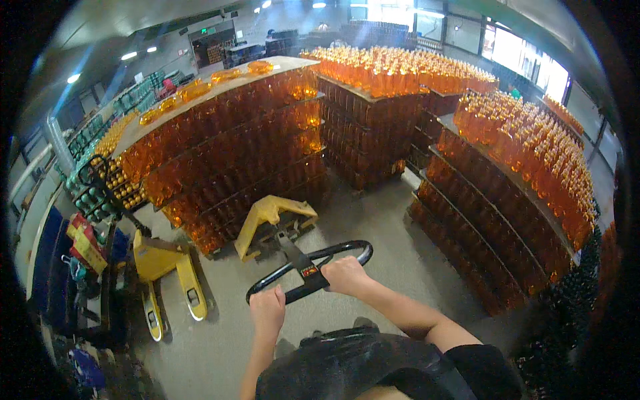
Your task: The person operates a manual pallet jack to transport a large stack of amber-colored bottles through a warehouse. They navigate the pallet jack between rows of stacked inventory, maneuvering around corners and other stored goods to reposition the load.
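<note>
Both my hands grip the black loop handle (360, 244) of a yellow pallet jack (265, 212). My left hand (268, 307) is closed around the left end of the loop. Closer to the handle's centre, my right hand (343, 275) is wrapped on the near bar, right of the middle stem. The jack's yellow body is beyond the handle, at the foot of a tall stack of amber glass bottles (227, 147) layered on boards. Several bottles lie on their sides on top of that stack. How far the forks reach beneath it I cannot tell.
A second yellow pallet jack (160, 260) stands at the left, its forks toward me. More stacked amber bottles (467, 220) rise at the right, and another stack (370, 127) stands farther back. Bags and a dark cart (87, 280) line the left edge. Grey floor (367, 207) runs between the stacks.
</note>
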`<state>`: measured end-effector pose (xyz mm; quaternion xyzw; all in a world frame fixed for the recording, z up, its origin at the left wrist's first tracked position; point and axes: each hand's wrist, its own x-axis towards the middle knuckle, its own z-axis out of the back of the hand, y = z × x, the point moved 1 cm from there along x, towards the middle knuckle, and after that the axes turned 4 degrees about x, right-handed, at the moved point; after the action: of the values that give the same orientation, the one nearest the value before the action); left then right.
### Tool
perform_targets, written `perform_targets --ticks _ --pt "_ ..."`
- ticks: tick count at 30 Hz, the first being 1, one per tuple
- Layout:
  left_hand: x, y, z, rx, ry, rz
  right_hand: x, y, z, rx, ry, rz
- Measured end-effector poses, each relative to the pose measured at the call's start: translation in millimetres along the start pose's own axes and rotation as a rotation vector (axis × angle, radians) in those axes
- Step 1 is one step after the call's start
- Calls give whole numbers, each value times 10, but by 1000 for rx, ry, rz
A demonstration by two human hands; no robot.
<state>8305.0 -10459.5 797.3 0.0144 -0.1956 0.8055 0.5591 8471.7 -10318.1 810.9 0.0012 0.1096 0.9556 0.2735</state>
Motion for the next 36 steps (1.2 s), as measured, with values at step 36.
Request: perform_targets --ticks 36 --pt "-4250 -1504 740 58 -217 21 -4311 1659 -433 -16 -151 40"
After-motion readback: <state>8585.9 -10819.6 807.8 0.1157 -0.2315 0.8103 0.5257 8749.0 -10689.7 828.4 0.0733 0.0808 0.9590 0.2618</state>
